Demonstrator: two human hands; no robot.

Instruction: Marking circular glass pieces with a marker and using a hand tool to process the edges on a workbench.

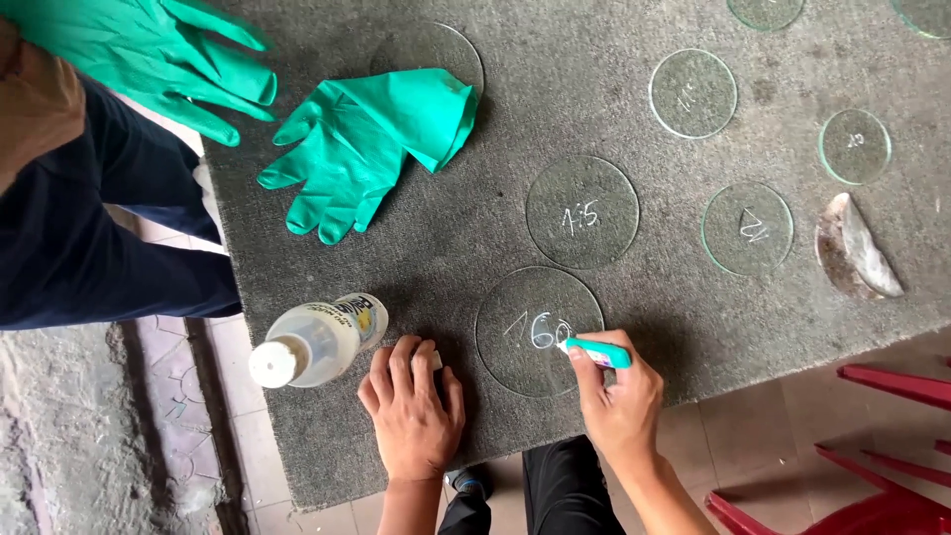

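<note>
My right hand (619, 396) grips a teal marker pen (597, 351), its white tip touching a round glass disc (515, 332) with white marks on it. This disc lies near the front edge of a grey carpeted table (634, 139). My left hand (411, 406) rests palm down on the table, left of the disc, with something small and white under its fingers. A clear plastic bottle (317, 342) with a white cap lies on its side just left of that hand.
Several more glass discs (582, 211) lie further back, some marked in white. A green rubber glove (371, 144) lies on the table. Another person in dark clothes (89, 228) stands at the left, holding a second green glove (149, 50). Red plastic chairs (882, 466) stand at the lower right.
</note>
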